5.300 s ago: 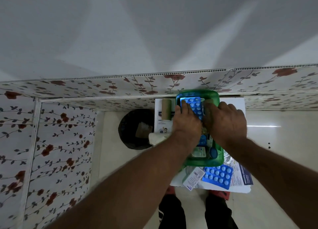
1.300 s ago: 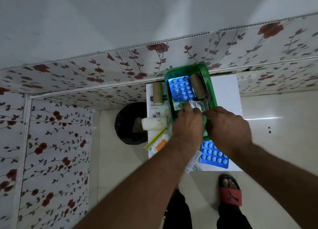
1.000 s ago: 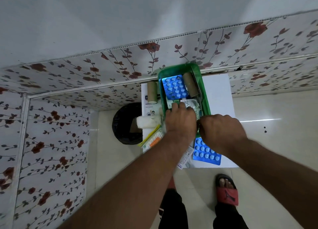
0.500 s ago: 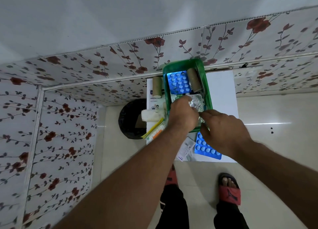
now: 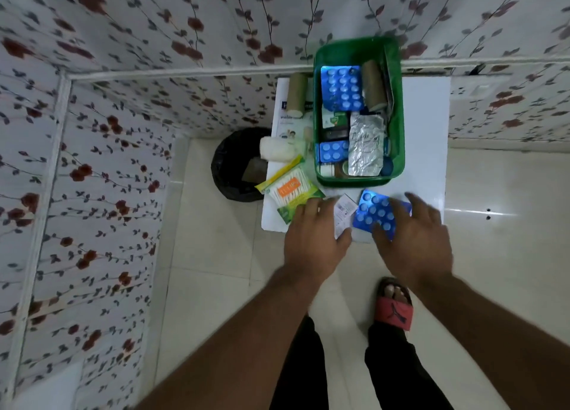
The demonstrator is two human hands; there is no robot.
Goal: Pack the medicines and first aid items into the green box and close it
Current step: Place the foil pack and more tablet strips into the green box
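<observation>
The green box (image 5: pixel 398 107) stands open on a small white table (image 5: pixel 425 126) and holds blue blister packs, a silver foil strip (image 5: pixel 365 146) and a brown bandage roll (image 5: pixel 373 86). Near the table's front edge lies a blue blister pack (image 5: pixel 374 212), with my right hand (image 5: pixel 413 237) spread over its right side and touching it. My left hand (image 5: pixel 311 240) hovers open beside a small white leaflet (image 5: pixel 343 214). A pack of cotton buds (image 5: pixel 290 194), a white gauze roll (image 5: pixel 277 149) and another brown roll (image 5: pixel 296 93) lie left of the box.
A black bin (image 5: pixel 237 166) stands on the floor at the table's left. Flowered wall panels close in the back and left. My foot in a red sandal (image 5: pixel 394 308) is under the table's near edge. A white printed carton (image 5: pixel 288 123) lies under the left items.
Both hands have pulled back out of the green box to the table's front edge. The silver foil strip now lies in the box. The view has tilted down.
</observation>
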